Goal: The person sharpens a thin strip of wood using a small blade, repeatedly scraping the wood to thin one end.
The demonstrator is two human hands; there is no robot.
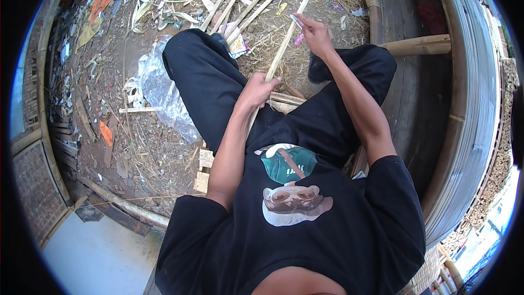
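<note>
A long, pale bamboo strip [288,39] slants from my lap up past the top of the picture. My left hand [257,90] is closed round its lower part, between my thighs. Farther up, my right hand [315,35] pinches a slim, white-and-blue, pen-like thing [295,20], its end against the strip. Most of that small thing is hidden by my fingers, so its exact kind is unclear. Beyond my knees, several split bamboo strips [260,7] lie on the littered ground.
Crumpled clear plastic sheeting [164,90] lies beside my left leg. A bamboo pole [417,45] juts from the raised wooden platform [406,95] on my right. Orange scraps [106,133], straw and wood chips cover the dirt. A woven panel [38,186] stands at the far left.
</note>
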